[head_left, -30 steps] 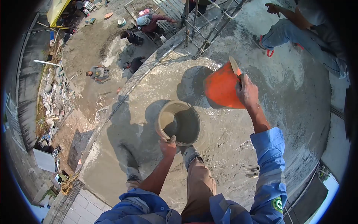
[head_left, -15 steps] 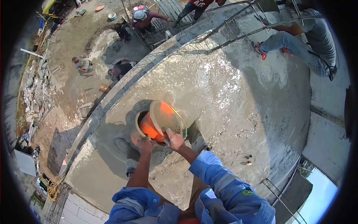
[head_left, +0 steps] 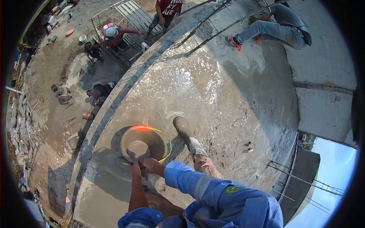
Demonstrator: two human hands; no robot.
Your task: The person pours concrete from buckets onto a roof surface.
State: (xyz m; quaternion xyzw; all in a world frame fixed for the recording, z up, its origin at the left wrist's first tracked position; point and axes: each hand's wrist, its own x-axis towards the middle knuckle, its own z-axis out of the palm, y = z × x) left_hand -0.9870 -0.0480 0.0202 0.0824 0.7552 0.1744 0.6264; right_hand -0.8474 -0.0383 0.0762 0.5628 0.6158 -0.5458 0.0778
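A bucket (head_left: 154, 141), orange at its far rim and coated grey with wet cement inside, stands in front of me with its mouth toward me. Its yellow wire handle (head_left: 164, 133) with a green grip hangs round the right side. My left hand (head_left: 134, 162) is closed on the bucket's near rim. Close beside it, my right hand (head_left: 149, 166) is closed at the same edge, its fingertips partly hidden. My boot (head_left: 183, 129), caked with cement, is planted on the wet slab (head_left: 228, 110) right of the bucket.
A raised concrete edge (head_left: 114, 93) runs diagonally on the left, with a drop beyond it. Several people work on the ground below. Rebar (head_left: 213, 36) crosses the top. A person in jeans (head_left: 262, 31) sits at the upper right.
Two buckets were together, one tilted in the other; now one bucket shows, mouth toward me. Both hands have moved lower and closer together. My view has shifted, and my right leg shows more.
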